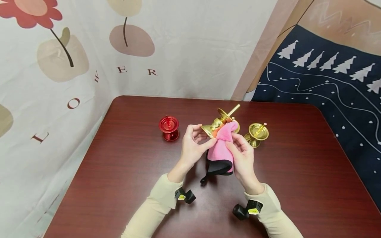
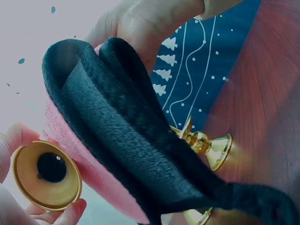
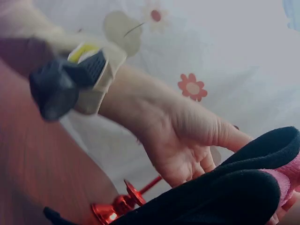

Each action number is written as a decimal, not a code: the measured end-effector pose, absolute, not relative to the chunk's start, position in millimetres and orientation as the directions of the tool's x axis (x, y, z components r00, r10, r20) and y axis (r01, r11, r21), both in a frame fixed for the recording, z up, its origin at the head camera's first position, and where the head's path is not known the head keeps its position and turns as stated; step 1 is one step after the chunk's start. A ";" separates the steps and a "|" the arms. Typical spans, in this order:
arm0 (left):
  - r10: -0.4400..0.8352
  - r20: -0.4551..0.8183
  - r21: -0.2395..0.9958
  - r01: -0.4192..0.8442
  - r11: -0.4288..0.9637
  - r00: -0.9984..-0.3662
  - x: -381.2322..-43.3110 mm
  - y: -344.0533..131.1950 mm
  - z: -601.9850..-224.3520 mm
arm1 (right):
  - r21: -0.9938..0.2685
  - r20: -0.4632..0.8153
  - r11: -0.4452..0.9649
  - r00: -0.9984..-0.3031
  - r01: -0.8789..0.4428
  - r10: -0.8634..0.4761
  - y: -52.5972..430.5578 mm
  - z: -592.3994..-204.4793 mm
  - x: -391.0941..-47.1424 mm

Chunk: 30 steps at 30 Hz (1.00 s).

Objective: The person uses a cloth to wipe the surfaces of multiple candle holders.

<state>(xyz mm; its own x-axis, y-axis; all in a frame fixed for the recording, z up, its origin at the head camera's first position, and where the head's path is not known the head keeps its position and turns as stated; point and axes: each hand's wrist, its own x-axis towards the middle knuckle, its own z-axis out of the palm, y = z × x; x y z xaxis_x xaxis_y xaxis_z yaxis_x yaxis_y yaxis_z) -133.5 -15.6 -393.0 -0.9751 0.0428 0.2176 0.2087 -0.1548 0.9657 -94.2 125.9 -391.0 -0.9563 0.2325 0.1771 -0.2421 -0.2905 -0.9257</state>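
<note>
A gold candle holder (image 1: 210, 129) is held up tilted above the table, its flared foot towards my left hand (image 1: 191, 145). The fingers and thumb of that hand grip the foot's rim; in the left wrist view the hollow underside (image 2: 29, 180) faces the camera. My right hand (image 1: 244, 160) pinches a pink cloth (image 1: 218, 150) with a black edge and black back, wrapped against the holder's middle. The cloth hangs down in a fold with a black loop (image 1: 203, 180) at its corner. Some right fingertips are hidden behind the cloth.
A red candle holder (image 1: 170, 129) stands upright on the brown table (image 1: 128, 158), left of my hands. Another gold candle holder (image 1: 258, 133) stands just right of my right hand. Printed cloths (image 1: 190, 59) hang behind the table. Each wrist wears a small black camera (image 1: 241, 211).
</note>
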 end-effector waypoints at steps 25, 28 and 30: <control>0.110 0.019 0.974 -0.007 -0.225 -0.994 -132.0 -18.6 -380.2 | -0.807 -0.214 -0.526 -0.963 0.270 -0.166 146.8 -391.8 -116.2; 0.049 0.075 0.978 0.064 -0.198 -0.996 -135.3 -19.7 -382.9 | -0.852 -0.218 -0.447 -0.961 0.274 -0.173 146.7 -389.8 -110.4; 0.027 0.115 0.980 0.109 -0.164 -0.993 -137.0 -21.2 -384.8 | -0.895 -0.205 -0.381 -0.972 0.234 -0.116 144.8 -387.2 -105.8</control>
